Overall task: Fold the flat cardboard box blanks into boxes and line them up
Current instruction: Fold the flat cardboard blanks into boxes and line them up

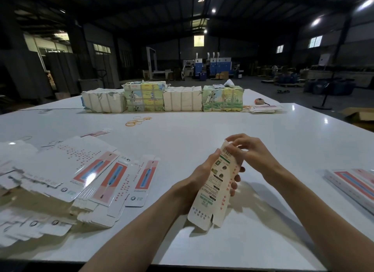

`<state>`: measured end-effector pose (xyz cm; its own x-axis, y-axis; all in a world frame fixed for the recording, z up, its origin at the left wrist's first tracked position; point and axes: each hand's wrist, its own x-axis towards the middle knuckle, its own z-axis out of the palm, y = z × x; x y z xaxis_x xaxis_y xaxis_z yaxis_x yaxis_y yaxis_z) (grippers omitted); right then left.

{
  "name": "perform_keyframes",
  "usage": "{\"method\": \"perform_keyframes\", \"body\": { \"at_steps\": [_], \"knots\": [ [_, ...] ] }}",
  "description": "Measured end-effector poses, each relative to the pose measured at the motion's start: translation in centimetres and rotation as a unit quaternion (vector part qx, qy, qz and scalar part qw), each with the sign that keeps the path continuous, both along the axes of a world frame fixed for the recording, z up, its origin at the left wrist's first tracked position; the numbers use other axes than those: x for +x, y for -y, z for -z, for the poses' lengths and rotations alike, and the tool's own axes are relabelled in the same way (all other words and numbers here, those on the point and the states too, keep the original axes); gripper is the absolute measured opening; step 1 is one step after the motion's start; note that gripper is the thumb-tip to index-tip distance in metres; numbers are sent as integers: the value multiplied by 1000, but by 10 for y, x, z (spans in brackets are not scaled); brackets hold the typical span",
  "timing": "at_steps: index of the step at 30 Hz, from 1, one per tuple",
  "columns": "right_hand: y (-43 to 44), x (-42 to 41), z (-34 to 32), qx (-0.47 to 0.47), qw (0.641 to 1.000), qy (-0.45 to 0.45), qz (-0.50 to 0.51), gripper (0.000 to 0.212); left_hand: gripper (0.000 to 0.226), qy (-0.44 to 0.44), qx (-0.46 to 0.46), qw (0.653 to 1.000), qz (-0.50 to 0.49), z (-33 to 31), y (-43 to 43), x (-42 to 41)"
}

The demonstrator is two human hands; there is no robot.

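- Item, box in hand: a long narrow printed carton, held upright and tilted above the white table, at 6 o'clock from the table's middle. It looked opened into a sleeve; its lower flaps hung loose and untucked.
- Left hand: we recorded it clasped round the carton's middle, thumb on the near face, fingertips showing round the far side.
- Right hand: its fingers were curled onto the top end of the carton, pinching the flap there.
- Stock, flat blanks: a loose, fanned pile of glossy blanks lay at 8 o'clock.
- Finished boxes: a row lay at 4 o'clock, cut off by the edge of view; we could not count them.
- Sundries: rubber bands at 11 o'clock; wrapped bundles in a line at 12 o'clock.
- Stage, in our judgement: closing the top end, bottom end yet to do.
- Risk one: a flap pushed in askew could crease off its score line or tear at the corner.
- Risk two: too firm a squeeze at mid-length could flatten the sleeve, so the flap would find no opening.
- Risk three: the open bottom left the carton free to skew out of square while the top was pressed.
- Risk four: the glossy pile could slide if an elbow brushed it.
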<state>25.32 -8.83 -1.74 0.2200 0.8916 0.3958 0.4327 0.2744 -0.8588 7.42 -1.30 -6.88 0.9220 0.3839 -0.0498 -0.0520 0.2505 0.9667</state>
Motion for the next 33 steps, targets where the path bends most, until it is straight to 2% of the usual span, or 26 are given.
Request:
{"method": "perform_keyframes", "body": {
  "at_steps": [5, 8, 15, 19, 27, 31, 33],
  "knots": [
    [7, 4, -11, -8, 998, -61, -23, 31, 70, 35, 26, 999, 25, -13, 3, 3],
    [10, 2, -14, 15, 997, -77, -28, 30, 68, 46, 30, 998, 29, -16, 3, 4],
    [7, -13, -4, 54, 997, 43, -18, 21, 80, 38, 54, 998, -10, -8, -4, -7],
    [7, -10, -8, 47, 998, 33, -23, 26, 75, 30, 46, 998, 19, -12, 2, -9],
    [18, -1, -18, 37, 994, -61, -81, 31, 77, 44, 39, 996, 64, -22, 2, 1],
    [17, -8, -16, 42, 995, -60, -72, 29, 77, 48, 38, 997, 45, -20, -1, 1],
    [14, -14, -15, 56, 998, -5, -23, 26, 82, 45, 42, 998, 4, -18, -1, 1]
  ]
}}
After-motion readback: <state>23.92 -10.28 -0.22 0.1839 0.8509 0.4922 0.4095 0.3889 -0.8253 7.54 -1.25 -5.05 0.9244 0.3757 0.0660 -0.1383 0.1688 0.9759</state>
